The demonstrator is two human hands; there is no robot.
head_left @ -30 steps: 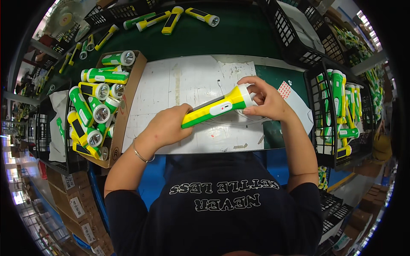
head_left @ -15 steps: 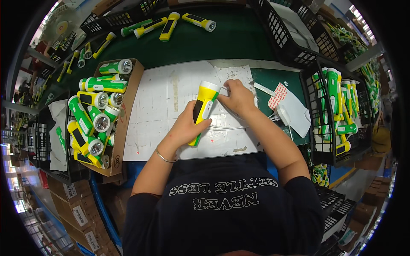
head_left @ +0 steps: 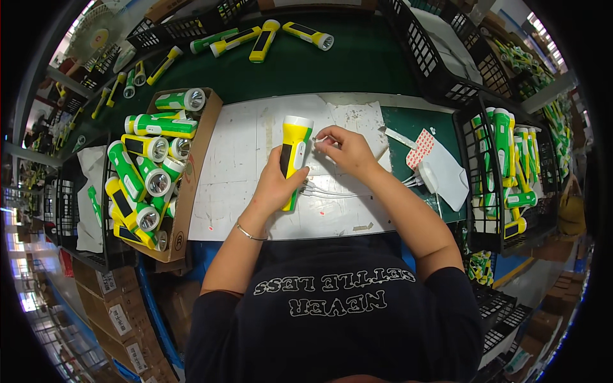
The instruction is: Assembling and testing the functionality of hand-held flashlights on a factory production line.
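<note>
Two bare hands meet over the middle of the table (head_left: 351,67), and between them is a yellow-and-green flashlight (head_left: 293,150) with a white rim at its head. The left hand (head_left: 276,184) is wrapped round its lower body, thumb across the front, with a thin bracelet (head_left: 251,232) at the wrist. The flashlight points its head away from the person, above a worn white sheet (head_left: 239,159); a dark panel shows along its left side and a pale switch plate on its right.

The right hand (head_left: 350,153) sits just beside the head, thumb and forefinger drawn close together near a whitish speck (too small, from where I stand, to say whether they grip it).

Thin white cables (head_left: 338,193) run across the sheet, below the right hand, toward a white plug-like block (head_left: 428,173) on the right. Near that lie a red-and-white patterned slip (head_left: 419,147) and a narrow pale strip (head_left: 397,136).

To the left, a cardboard box (head_left: 200,159) is heaped with similar flashlights, most with lenses facing right. On the other side, a black crate (head_left: 470,198) holds more of them, many standing on end. Four loose flashlights (head_left: 263,43) lie together toward the far edge.
</note>
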